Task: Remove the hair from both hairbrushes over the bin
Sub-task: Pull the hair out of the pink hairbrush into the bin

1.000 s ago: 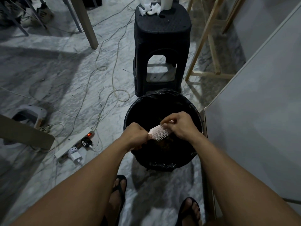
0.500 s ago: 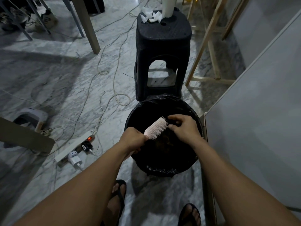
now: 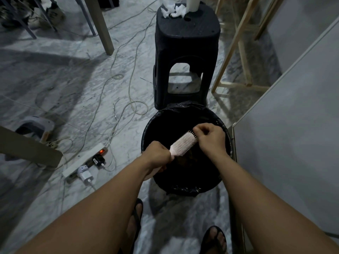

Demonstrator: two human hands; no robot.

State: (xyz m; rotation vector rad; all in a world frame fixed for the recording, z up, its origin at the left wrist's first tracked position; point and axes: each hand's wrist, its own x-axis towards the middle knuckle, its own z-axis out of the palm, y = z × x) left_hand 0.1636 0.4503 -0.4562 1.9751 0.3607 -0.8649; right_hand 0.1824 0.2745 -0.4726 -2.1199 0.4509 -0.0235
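My left hand (image 3: 158, 153) is closed around the handle of a pale pink hairbrush (image 3: 183, 144), which is held over the open mouth of the black-lined bin (image 3: 226, 129) with its bristles facing up and toward my right. My right hand (image 3: 211, 137) is at the far tip of the brush head, fingers pinched together as if on a strand; whether any hair is between them is too small to tell. The bristle field visible here looks largely free of hair, so I judge this brush to be at or near the end of its cleaning. Some dark, brownish material lies in the bin below the brush, but it cannot be identified as hair. The second hairbrush is not in view, so I judge that at least half of the task may remain. The bin stands on the marble floor (image 3: 64, 85), just in front of a black plastic stool (image 3: 187, 44), with a power strip (image 3: 86, 160) well off to its left.
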